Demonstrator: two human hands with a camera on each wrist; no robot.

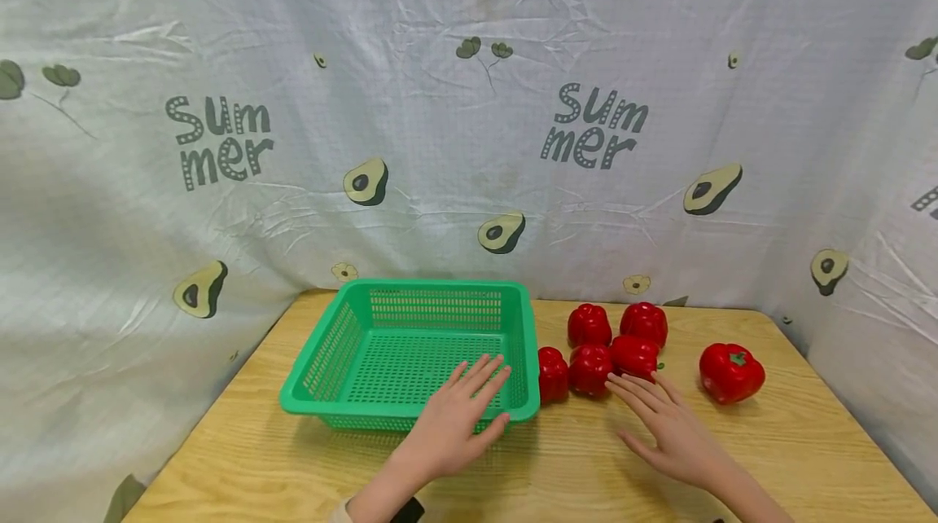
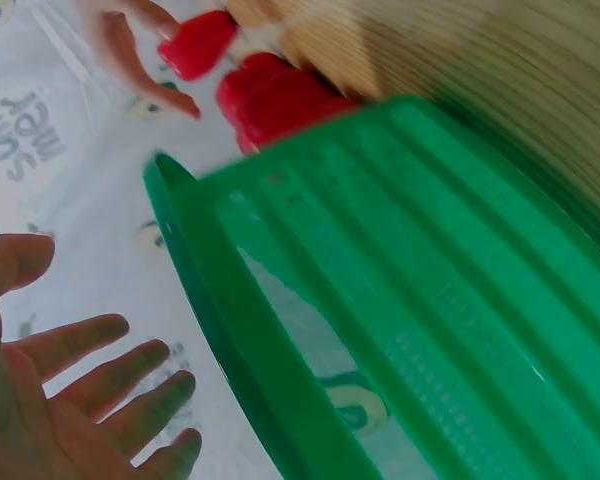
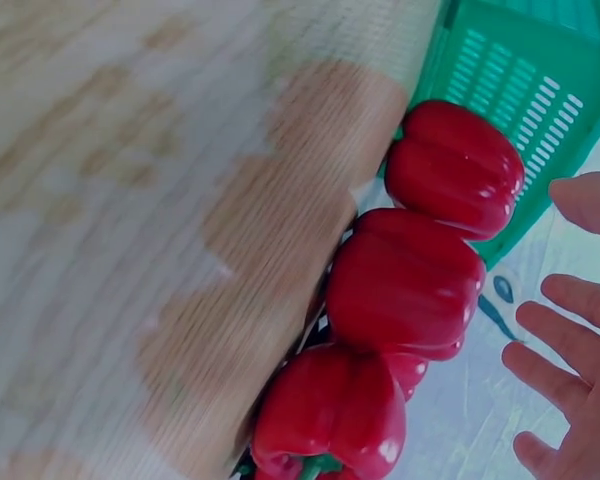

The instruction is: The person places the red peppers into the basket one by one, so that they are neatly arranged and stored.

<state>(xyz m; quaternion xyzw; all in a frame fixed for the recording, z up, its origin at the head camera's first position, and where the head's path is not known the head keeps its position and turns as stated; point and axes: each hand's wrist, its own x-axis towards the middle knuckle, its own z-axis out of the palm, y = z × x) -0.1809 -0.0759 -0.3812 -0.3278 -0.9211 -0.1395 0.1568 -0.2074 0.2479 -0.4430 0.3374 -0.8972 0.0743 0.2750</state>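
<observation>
My left hand (image 1: 456,423), fingers spread and holding nothing, hovers over the front right corner of a green plastic basket (image 1: 299,376). In the left wrist view that hand (image 2: 85,385) is beside the basket's rim (image 2: 230,350). My right hand (image 1: 670,433) is extended just in front of a cluster of red bell peppers, its fingertips overlapping the near ones in the head view. Closest to those fingertips are a bell pepper (image 1: 590,368) and a pepper lying on its side (image 1: 634,355). The right wrist view shows the right hand (image 3: 580,370) with straight fingers and nothing in them.
Two bell peppers (image 1: 589,325) (image 1: 644,323) stand at the back of the cluster. Another pepper (image 1: 553,376) sits against the basket's right side. Farther right stands a lone bell pepper (image 1: 730,374). A printed cloth (image 1: 440,116) hangs behind the wooden table (image 1: 242,450).
</observation>
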